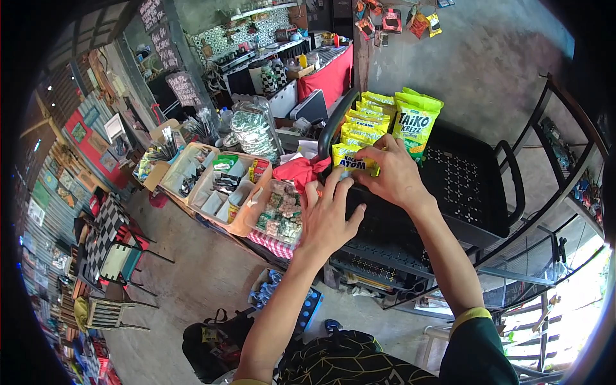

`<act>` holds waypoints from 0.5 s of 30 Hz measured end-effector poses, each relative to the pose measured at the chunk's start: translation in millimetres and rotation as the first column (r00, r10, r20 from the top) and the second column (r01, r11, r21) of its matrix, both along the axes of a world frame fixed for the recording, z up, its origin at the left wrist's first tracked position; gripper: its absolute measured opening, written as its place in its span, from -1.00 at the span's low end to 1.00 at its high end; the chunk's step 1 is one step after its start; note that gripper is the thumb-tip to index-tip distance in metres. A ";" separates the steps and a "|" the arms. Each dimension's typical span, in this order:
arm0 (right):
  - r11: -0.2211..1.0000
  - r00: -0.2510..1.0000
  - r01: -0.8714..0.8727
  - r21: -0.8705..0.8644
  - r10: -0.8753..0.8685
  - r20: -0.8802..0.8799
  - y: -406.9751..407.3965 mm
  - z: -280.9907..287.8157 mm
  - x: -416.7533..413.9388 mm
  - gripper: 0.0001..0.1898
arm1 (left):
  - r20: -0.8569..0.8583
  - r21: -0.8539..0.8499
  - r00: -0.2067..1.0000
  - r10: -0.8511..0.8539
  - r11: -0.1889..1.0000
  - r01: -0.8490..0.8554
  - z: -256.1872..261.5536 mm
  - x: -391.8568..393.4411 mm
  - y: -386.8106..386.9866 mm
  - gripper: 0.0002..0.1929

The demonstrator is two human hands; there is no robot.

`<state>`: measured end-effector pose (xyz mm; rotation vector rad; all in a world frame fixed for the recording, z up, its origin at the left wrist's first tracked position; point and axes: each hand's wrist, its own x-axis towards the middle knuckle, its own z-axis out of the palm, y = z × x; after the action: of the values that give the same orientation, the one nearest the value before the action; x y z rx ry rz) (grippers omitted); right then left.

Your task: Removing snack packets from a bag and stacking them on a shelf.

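Note:
A row of yellow snack packets (366, 118) stands along the left side of a black perforated rack tray (462, 180). At the near end of that row, my right hand (397, 175) has its thumb and fingers on the front yellow snack packet (342, 153), which bears printed writing. My left hand (332, 224) has its fingers apart, with the fingertips at the lower edge of the same packet. Green Taiko snack bags (417, 120) stand upright just to the right of the row. The fingers partly cover the front packet.
Left of the rack, a red cloth (303, 172) lies by a clear box of small packs (279, 211) and plastic bins of sachets (226, 192). A black bag (211, 344) and a blue crate (308, 308) stand on the floor. A black metal frame (577, 178) curves at the right.

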<state>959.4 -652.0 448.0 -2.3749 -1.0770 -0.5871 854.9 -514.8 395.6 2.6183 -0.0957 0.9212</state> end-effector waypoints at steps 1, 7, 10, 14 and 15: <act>1.000 0.999 -0.022 0.012 0.023 -0.040 -0.2 -0.3 0.7 -0.62 | 0.003 -0.007 1.000 -0.003 1.000 0.003 -0.6 -0.4 0.1 -0.45; 0.996 0.998 -0.017 0.090 0.022 -0.057 -2.4 -1.7 1.7 -0.44 | 0.004 -0.026 1.000 -0.002 1.000 0.002 1.3 -2.4 -3.2 -0.45; 0.995 0.999 0.027 0.095 -0.025 -0.027 -2.5 -2.0 0.3 -0.37 | 0.000 -0.037 1.000 -0.012 0.999 0.012 -0.9 -3.2 -2.2 -0.45; 0.959 0.974 0.219 0.180 -0.203 -0.099 3.9 -0.5 -4.8 -0.29 | 0.007 -0.058 1.000 -0.007 0.998 0.008 -2.9 -4.8 -0.6 -0.45; 0.959 0.974 0.220 0.178 -0.206 -0.097 3.2 1.8 -4.3 -0.29 | 0.009 -0.057 1.000 -0.005 0.998 0.006 -2.8 -4.2 -1.1 -0.44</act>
<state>955.1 -648.8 449.8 -2.3405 -0.7035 -0.6357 850.6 -515.9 392.8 2.5603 -0.0777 0.9195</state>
